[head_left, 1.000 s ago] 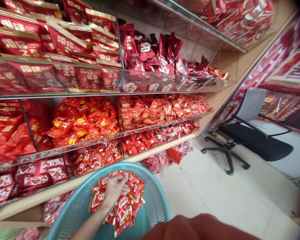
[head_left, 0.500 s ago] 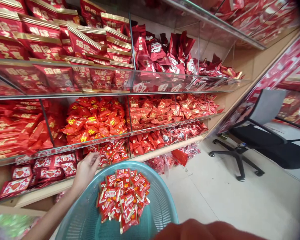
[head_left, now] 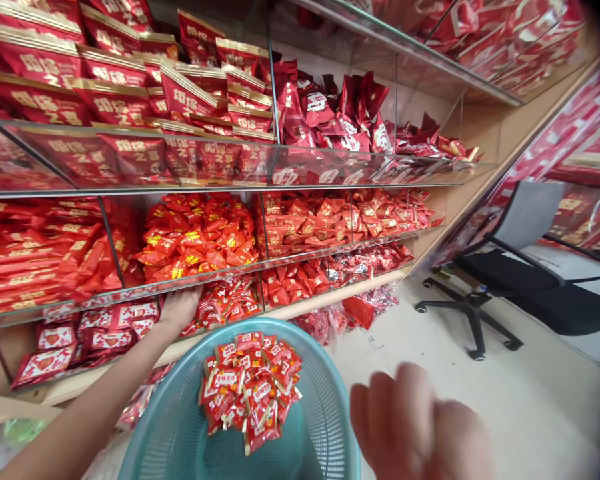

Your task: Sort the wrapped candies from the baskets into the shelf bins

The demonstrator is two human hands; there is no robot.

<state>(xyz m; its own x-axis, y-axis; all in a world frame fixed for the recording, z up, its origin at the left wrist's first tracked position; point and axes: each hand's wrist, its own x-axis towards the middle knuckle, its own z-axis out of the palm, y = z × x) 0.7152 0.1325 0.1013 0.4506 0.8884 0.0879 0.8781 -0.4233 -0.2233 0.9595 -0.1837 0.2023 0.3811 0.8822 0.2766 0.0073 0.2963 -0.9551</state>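
Note:
My left hand (head_left: pixel 180 308) reaches under the glass front of a low shelf bin, into a heap of small red and white candy packets (head_left: pixel 227 303). Its fingers are hidden among them. Below it is a round teal mesh basket (head_left: pixel 330 380) with a pile of the same kind of red packets (head_left: pixel 250 390) in its middle. My right hand (head_left: pixel 415 427) hovers close to the camera, just right of the basket's rim. It shows its back, is blurred, and its fingers look loosely curled.
Glass-fronted shelves (head_left: pixel 330 243) hold several bins of red sweets and red bags (head_left: pixel 190 100). More bagged packets (head_left: pixel 360 310) lie on the floor under the lowest shelf. A black office chair (head_left: pixel 500 267) stands on the pale tiled floor to the right.
My left hand left the packets in the basket and moved up and left into the low shelf bin. My right hand rose into view beside the basket's right rim.

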